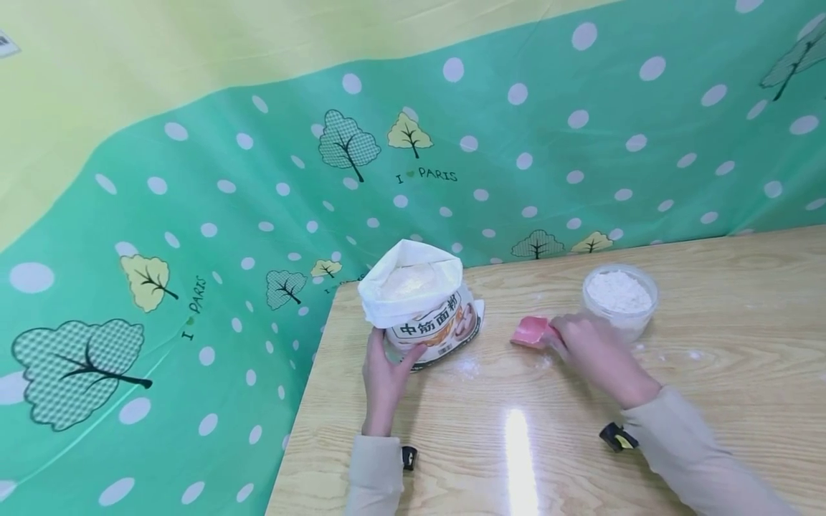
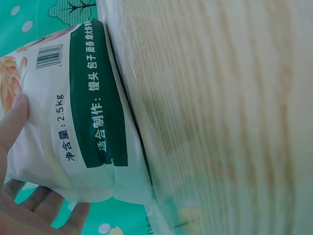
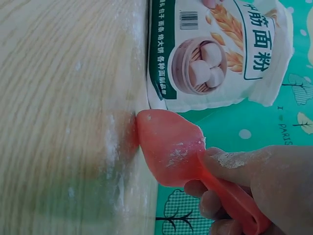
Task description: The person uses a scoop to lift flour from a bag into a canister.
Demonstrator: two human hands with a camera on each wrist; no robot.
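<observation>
An open white flour bag [image 1: 429,315] with a green band stands on the left of the table, its top rolled back and pale flour visible inside. My left hand [image 1: 385,369] grips the bag's near left side; in the left wrist view the thumb [image 2: 14,120] lies on the front and the other fingers are partly behind it. By its handle, my right hand [image 1: 590,351] holds a pink scoop [image 3: 171,147] dusted with flour. The scoop's tip is low at the tabletop, between the bag and a clear round tub [image 1: 622,322] heaped with white flour.
Flour smudges mark the wooden table [image 1: 464,459] near the bag, scoop and tub. Behind and to the left hangs a green polka-dot cloth [image 1: 516,172] with printed trees. A black wrist strap piece [image 1: 618,437] shows by the right sleeve.
</observation>
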